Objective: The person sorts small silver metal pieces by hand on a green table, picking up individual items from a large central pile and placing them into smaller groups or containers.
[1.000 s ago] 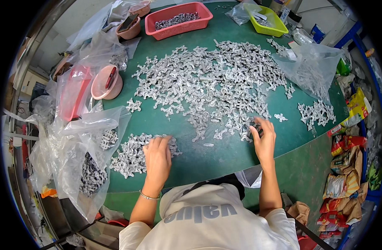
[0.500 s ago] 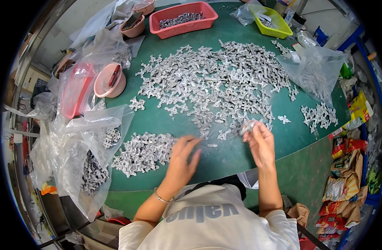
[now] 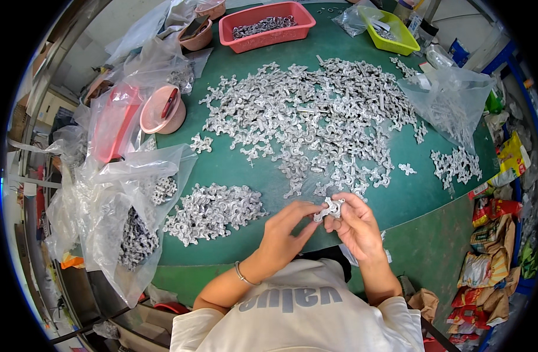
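Observation:
A small silver-grey metal casting [image 3: 332, 207] with several lobed arms is held up in front of my chest. My right hand [image 3: 360, 229] grips it between thumb and fingers. From the other side, my left hand [image 3: 286, 230] pinches its left arm with thumb and fingertips. Just beyond my hands spreads a large heap of similar metal castings [image 3: 316, 117] on the green table [image 3: 222, 253]. A smaller pile of castings [image 3: 213, 214] lies left of my left hand. Whether more than one casting sits in my right hand cannot be made out.
Clear plastic bags [image 3: 113, 211] with castings crowd the left side, near a pink bowl [image 3: 164, 111] with a red item inside. A red basket [image 3: 267, 26] and a yellow-green basket [image 3: 392, 30] stand at the back. Another plastic bag [image 3: 451, 102] and a small casting group [image 3: 457, 167] lie right.
My right hand has drawn back from the heap's edge with the casting. My left hand has moved right, from beside the smaller pile, and now takes hold of the casting too.

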`<state>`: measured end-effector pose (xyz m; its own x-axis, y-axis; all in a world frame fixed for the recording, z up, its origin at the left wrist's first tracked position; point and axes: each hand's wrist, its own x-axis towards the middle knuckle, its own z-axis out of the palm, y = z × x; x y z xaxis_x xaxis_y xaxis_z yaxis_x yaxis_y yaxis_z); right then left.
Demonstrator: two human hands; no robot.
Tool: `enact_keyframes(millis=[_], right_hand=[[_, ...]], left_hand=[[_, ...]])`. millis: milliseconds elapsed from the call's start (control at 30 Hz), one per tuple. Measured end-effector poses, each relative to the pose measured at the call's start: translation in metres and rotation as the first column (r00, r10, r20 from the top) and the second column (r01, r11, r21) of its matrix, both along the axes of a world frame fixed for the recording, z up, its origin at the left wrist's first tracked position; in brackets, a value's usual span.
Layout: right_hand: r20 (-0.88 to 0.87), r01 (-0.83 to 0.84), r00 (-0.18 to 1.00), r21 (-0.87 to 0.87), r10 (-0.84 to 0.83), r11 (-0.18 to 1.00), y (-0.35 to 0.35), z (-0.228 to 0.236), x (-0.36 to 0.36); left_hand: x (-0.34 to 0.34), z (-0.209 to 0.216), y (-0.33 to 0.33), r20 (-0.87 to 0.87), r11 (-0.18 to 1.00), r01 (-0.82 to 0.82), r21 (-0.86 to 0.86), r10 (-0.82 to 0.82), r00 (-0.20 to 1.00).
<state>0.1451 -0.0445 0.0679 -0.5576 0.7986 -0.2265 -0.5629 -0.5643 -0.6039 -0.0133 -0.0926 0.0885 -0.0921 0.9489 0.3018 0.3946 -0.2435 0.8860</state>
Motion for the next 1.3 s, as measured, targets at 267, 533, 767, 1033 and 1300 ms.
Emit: enact_keyframes(millis=[267,533,767,1033,1300], right_hand=[[0.383,0.065,0.892,0.421,-0.242,0.905,-0.006,-0.001,0.004],[0.38,0.078,0.895,0.384,-0.234,0.92,-0.009,0.002,0.004],[0.363,0.101,0.894,0.409,-0.263,0.907,-0.01,0.005,0.004],[0.372,0.057,0.848,0.644,-0.378,0.763,-0.009,0.014,0.008],[0.369,0.102,0.847,0.593,-0.382,0.799,-0.011,0.022,0.009]], left_hand=[[-0.004,0.001,-0.008,0.435,0.921,0.178,-0.346,-0.011,0.901],[-0.006,-0.003,-0.008,0.771,0.81,0.414,-0.415,0.072,0.633],[-0.006,0.002,-0.01,0.814,0.787,0.477,-0.392,0.054,0.579],[-0.005,0.012,-0.012,0.798,0.761,0.503,-0.41,0.033,0.601],[-0.005,0.008,-0.012,0.848,0.735,0.575,-0.36,0.0,0.531]])
